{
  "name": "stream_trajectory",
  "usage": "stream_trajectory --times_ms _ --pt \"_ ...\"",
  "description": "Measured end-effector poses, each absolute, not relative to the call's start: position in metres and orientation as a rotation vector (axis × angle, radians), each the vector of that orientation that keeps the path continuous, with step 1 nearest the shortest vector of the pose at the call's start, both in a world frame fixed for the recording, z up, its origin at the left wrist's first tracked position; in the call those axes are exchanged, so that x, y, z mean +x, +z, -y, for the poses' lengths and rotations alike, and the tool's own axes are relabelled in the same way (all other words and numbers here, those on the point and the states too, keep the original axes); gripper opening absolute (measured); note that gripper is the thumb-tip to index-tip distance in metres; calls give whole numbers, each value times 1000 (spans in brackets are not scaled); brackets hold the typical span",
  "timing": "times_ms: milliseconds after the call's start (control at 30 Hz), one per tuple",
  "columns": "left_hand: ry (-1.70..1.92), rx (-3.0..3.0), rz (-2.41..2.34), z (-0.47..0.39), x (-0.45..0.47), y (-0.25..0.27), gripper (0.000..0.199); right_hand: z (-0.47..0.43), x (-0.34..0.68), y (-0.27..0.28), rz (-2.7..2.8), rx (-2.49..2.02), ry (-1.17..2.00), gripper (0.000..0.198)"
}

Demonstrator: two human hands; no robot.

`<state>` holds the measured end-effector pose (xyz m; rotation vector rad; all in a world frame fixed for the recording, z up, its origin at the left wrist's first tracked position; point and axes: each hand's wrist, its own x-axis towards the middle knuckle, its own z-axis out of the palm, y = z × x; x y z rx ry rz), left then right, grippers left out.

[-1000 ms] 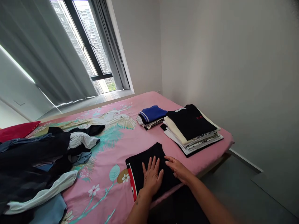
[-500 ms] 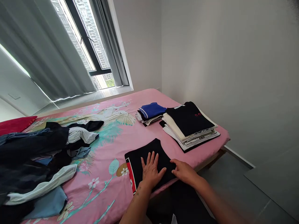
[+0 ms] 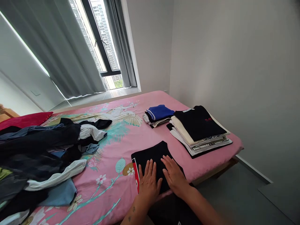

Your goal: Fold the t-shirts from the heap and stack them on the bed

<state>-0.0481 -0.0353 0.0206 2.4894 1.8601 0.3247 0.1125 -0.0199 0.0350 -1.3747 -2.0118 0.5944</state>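
Observation:
A black folded garment [image 3: 153, 153] with a red and white strip along its left side lies at the near edge of the bed. My left hand [image 3: 149, 181] rests flat on its left half, fingers spread. On the right half lies my right hand [image 3: 175, 175], palm down with the fingers stretched out. Neither hand grips anything. Part of the garment hangs or continues below the bed edge, near my forearms, where black cloth shows; whether it is the same piece I cannot tell.
Beyond the garment sits a small folded stack topped by a blue piece [image 3: 160, 112]. A taller stack with a black shirt [image 3: 199, 123] on top stands at the right edge. Loose clothes [image 3: 42, 156] heap on the left of the pink bedsheet [image 3: 110, 168], near a red pillow [image 3: 28, 119].
My right hand has let go of the garment's right edge and moved left to lie flat on it. My left hand stays on the cloth. The view has shifted slightly left.

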Motion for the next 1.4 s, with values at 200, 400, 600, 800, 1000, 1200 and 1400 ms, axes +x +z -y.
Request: stream_trajectory --times_ms 200,400,600,800,1000,1200,1400 --pt "314 2411 -1883 46 -63 12 71 -31 90 20 2389 -1389 523 54" --pt "379 2353 -1858 49 -66 5 71 -61 94 -7 2460 -1582 471 65" --pt "396 2276 -1818 52 -68 8 73 -61 92 -17 2454 -1618 441 65" --pt "422 2173 -1826 57 -67 23 76 -52 67 17 2423 -1558 462 53" --pt "414 2070 -1779 82 -72 11 70 -29 30 43 2601 -821 782 47" --pt "442 2018 -1765 90 -75 -8 80 -43 10 24 2789 -792 839 53" --pt "466 2003 -1713 91 -77 0 77 -62 -7 16 2846 -851 717 54"
